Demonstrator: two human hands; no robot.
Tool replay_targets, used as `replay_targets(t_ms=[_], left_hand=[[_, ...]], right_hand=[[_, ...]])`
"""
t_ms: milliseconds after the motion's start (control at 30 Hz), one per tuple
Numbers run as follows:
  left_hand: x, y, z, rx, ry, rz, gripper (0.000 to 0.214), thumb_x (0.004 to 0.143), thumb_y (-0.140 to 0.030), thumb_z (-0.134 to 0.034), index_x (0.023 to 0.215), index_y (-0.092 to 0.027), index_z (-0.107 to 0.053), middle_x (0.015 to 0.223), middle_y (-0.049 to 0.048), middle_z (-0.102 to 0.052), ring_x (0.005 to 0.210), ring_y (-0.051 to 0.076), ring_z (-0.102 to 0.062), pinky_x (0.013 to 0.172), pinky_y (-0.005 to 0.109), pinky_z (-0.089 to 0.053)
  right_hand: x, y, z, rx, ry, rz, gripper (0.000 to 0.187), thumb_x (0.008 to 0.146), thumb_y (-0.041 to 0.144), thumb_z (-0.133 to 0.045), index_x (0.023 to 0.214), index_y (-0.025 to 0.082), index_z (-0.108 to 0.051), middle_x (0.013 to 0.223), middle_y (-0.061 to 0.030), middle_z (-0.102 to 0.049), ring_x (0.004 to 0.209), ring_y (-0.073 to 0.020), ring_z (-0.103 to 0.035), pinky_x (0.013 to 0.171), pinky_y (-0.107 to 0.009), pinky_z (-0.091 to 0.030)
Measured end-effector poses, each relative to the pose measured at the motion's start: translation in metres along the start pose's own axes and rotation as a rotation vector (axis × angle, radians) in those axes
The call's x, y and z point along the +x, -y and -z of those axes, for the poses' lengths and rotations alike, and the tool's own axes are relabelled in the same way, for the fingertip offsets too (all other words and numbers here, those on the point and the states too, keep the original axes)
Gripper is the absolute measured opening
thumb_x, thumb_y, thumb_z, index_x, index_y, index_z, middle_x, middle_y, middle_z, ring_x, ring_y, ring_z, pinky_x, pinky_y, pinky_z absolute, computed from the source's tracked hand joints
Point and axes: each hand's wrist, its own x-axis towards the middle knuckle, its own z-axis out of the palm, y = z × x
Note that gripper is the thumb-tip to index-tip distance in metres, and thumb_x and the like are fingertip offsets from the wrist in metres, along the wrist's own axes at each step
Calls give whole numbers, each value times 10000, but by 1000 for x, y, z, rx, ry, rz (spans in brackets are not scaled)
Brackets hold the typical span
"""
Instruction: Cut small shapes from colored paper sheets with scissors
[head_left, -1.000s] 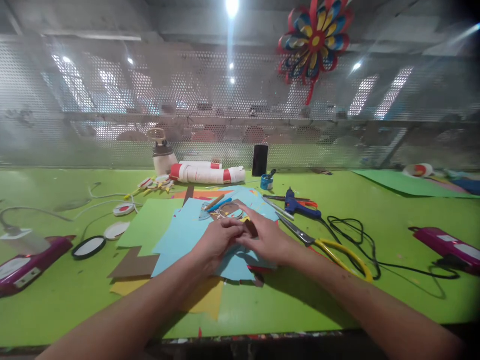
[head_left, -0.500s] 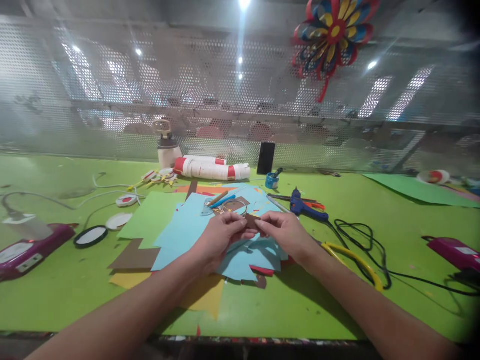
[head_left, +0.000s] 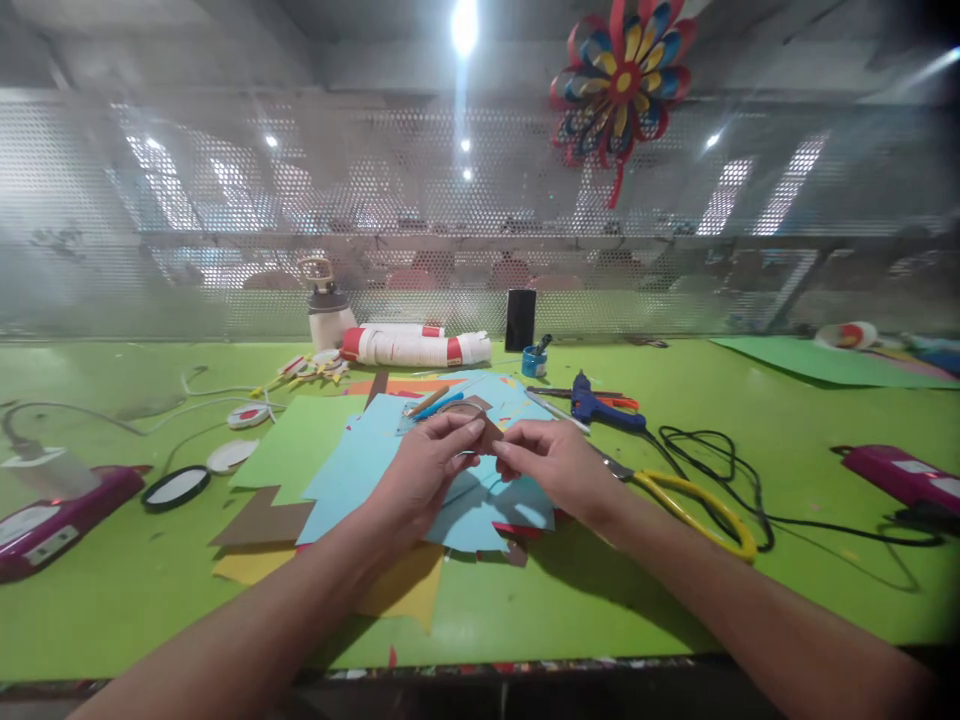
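My left hand (head_left: 427,470) and my right hand (head_left: 555,462) meet above a pile of coloured paper sheets (head_left: 360,470) on the green table (head_left: 112,590). Together they pinch a small brown paper piece (head_left: 489,434) between thumbs and fingertips, the fingers of both hands closed on it. Light blue sheets lie directly beneath the hands, with green, brown and yellow sheets sticking out to the left and front.
Yellow-handled scissors (head_left: 690,505) and a blue glue gun (head_left: 600,408) with a black cord (head_left: 720,470) lie to the right. White rolls (head_left: 416,348), a white bottle (head_left: 328,310) and a small blue pot (head_left: 533,361) stand at the back. Magenta devices (head_left: 56,515) (head_left: 896,475) flank both sides.
Both hands lifted the brown piece off the paper pile and hold it slightly higher, pinched between them. The camera view shifted a little.
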Motion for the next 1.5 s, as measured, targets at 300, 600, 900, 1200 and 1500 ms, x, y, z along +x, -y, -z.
replay_targets(t_ms=[300,600,900,1200,1500], left_hand=[[-2,-15,-1,43,6,6,178,817,-260,-640,721,-127,-570,756,32,-590,761,167,-660,578,205,-491],[0,-13,-1,4,-12,-29,116,858,-192,-576,772,-127,-535,724,46,-626,755,218,-710,588,230,-536],[4,-16,6,-23,-51,-44,95,813,-169,-615,758,-116,-559,811,89,-670,749,215,-705,608,256,-521],[-9,-24,-5,-77,-5,-81,169,749,-227,-682,643,-138,-584,715,27,-624,710,141,-609,691,281,-481],[-9,-20,-5,-131,42,-155,147,775,-202,-641,656,-117,-653,782,83,-679,839,181,-616,841,332,-461]], right_hand=[[-19,3,76,-793,0,-72,349,867,402,-469,942,161,-710,862,-86,-697,751,-222,-618,696,-342,-465],[-88,-20,121,-1136,274,-469,683,731,222,-528,1407,195,-439,1173,-167,-635,1020,-337,-612,815,-410,-471],[-82,-27,126,-1069,168,-547,453,715,197,-512,1162,149,-576,874,-119,-675,773,-271,-628,636,-318,-441],[-110,15,101,-530,50,-281,631,768,304,-566,1382,260,-429,1016,-85,-675,811,-242,-659,715,-331,-517],[-69,33,30,-243,147,-244,366,876,353,-544,1213,215,-511,936,-52,-648,821,-194,-614,715,-293,-501]])
